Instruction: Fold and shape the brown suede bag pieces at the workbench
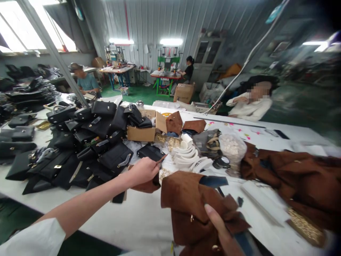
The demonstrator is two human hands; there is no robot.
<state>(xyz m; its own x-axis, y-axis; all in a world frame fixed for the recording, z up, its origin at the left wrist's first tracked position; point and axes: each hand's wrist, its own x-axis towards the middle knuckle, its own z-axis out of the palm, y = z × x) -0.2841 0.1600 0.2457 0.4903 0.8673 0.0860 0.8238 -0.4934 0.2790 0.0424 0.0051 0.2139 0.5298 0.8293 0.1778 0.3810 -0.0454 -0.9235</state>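
Note:
My left hand (146, 170) is closed, its fingers pinched on a thin brown strip (163, 158) above the table. Beneath it lies a small brown suede piece (147, 185). In my right hand (220, 224) is a floppy brown suede bag piece (186, 193) with gold-coloured fittings and dark blue lining at its edges; the thumb rests on top and the other fingers are hidden under it. Just beyond the hands are curved white strips (188, 156) and gold-coloured hardware in clear bags (173, 143).
Black bags (90, 138) are piled at the left. An open cardboard box (141, 134) stands mid-table. More brown suede (295, 177) and a tray of gold pieces (306, 225) lie right. A person (253, 101) sits across the table; others work farther back.

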